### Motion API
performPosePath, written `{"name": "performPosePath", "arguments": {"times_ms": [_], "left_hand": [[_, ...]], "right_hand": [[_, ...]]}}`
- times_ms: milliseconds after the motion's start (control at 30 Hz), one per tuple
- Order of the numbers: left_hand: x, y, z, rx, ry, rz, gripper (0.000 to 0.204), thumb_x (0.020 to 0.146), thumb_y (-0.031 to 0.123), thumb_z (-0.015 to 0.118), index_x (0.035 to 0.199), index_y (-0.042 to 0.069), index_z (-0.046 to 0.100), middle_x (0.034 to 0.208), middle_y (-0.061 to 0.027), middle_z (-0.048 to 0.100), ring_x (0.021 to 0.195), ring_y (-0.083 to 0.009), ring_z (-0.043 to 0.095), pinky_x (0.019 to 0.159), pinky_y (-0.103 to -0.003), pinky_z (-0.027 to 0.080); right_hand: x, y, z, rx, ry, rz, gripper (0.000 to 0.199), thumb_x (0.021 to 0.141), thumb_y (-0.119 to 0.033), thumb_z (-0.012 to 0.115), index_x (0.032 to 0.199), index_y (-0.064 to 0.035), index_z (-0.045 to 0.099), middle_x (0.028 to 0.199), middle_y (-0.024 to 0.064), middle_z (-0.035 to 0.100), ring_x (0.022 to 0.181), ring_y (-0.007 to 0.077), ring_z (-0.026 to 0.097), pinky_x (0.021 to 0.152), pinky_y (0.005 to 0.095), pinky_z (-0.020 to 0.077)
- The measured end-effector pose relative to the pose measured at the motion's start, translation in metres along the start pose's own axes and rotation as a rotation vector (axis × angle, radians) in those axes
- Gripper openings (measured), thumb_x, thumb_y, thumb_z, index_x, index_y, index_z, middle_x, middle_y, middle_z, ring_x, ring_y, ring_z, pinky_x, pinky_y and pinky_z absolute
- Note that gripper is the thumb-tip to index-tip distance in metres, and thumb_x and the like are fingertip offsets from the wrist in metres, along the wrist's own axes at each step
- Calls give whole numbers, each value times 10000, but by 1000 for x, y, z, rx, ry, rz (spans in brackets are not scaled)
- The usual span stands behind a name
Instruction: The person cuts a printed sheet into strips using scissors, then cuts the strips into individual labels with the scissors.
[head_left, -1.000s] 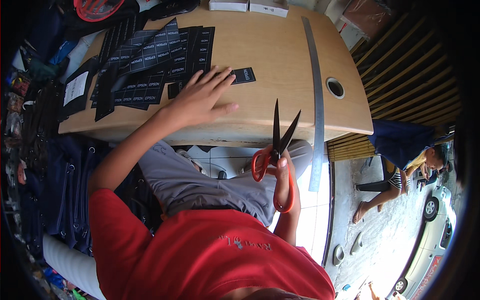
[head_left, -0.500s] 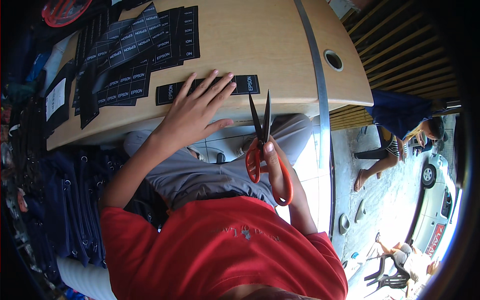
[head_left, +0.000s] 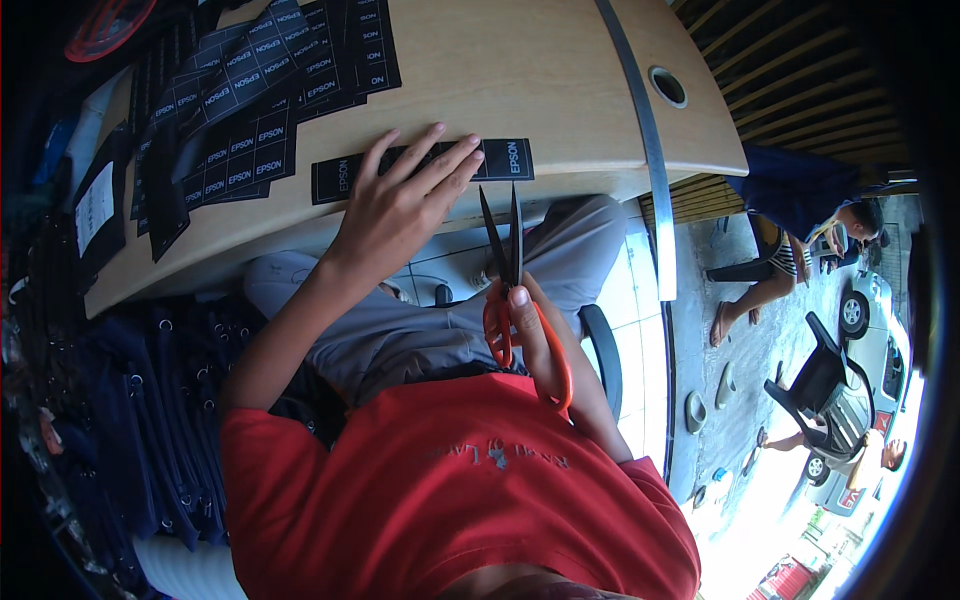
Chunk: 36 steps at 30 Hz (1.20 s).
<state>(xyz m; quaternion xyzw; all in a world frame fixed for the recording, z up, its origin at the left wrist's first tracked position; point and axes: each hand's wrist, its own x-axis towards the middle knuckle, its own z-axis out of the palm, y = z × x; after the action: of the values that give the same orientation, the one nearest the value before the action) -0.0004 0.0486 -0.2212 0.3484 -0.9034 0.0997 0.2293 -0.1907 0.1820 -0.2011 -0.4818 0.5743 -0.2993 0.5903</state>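
My left hand (head_left: pixel 408 200) lies flat with its fingers spread over a black printed strip (head_left: pixel 505 160), holding it down near the table's front edge. The strip's two ends show on either side of the hand; its middle is covered. My right hand (head_left: pixel 535 325) is closed round the orange-red handles of a pair of scissors (head_left: pixel 505 240). Their dark blades are parted and point away from me. The tips are just short of the strip's near edge, close to its right end, and appear not to touch it.
Overlapping black printed sheets (head_left: pixel 240 120) cover the table's left part. The wooden table (head_left: pixel 500 70) has a metal strip (head_left: pixel 645 120) and a round hole (head_left: pixel 668 87) at right. Dark blue bags (head_left: pixel 150 420) hang at lower left. Other people and a black chair (head_left: pixel 825 390) are at right.
The scissors have shifted slightly left, blades still parted. My left hand stays on the strip. At right, the black chair now stands higher in view, near another person.
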Motion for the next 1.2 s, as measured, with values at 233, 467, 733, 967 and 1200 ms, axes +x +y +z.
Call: {"name": "performPosePath", "arguments": {"times_ms": [233,467,733,967,1200], "left_hand": [[2,1,1,-32,27,-5,368,891,167,639,1252,98,644,1363,8,583,1286,-220,516,1059,-465,366],[15,-5,-2,-38,-100,0,457,942,293,580,1349,88,556,1478,-3,461,1375,-225,404,1087,-461,321],[47,-10,8,-102,-86,-41,441,968,313,535,1344,84,536,1379,-46,533,1283,-241,468,1076,-460,319],[87,-39,7,-329,-80,-63,457,887,272,676,1260,45,541,1082,-95,619,1070,-262,558,895,-359,448],[124,-45,-12,-522,-684,-278,436,838,231,726,1173,7,558,917,-98,610,907,-227,583,797,-333,476]], "right_hand": [[3,-3,6,6,39,-8,564,1022,-542,332,979,4,465,738,153,615,691,243,640,664,339,502],[1,1,-2,-18,22,-122,549,1025,-519,353,1010,12,492,737,143,611,684,218,629,650,329,496],[0,-4,-10,176,86,-253,526,1029,-506,349,991,-1,492,775,78,542,650,148,544,600,280,457],[7,-6,-21,248,160,-297,472,1041,-457,357,985,-6,487,757,75,530,637,134,531,586,260,433],[8,-4,-32,289,230,-348,441,1042,-433,372,1020,-8,487,737,78,549,601,139,550,568,257,433]]}}
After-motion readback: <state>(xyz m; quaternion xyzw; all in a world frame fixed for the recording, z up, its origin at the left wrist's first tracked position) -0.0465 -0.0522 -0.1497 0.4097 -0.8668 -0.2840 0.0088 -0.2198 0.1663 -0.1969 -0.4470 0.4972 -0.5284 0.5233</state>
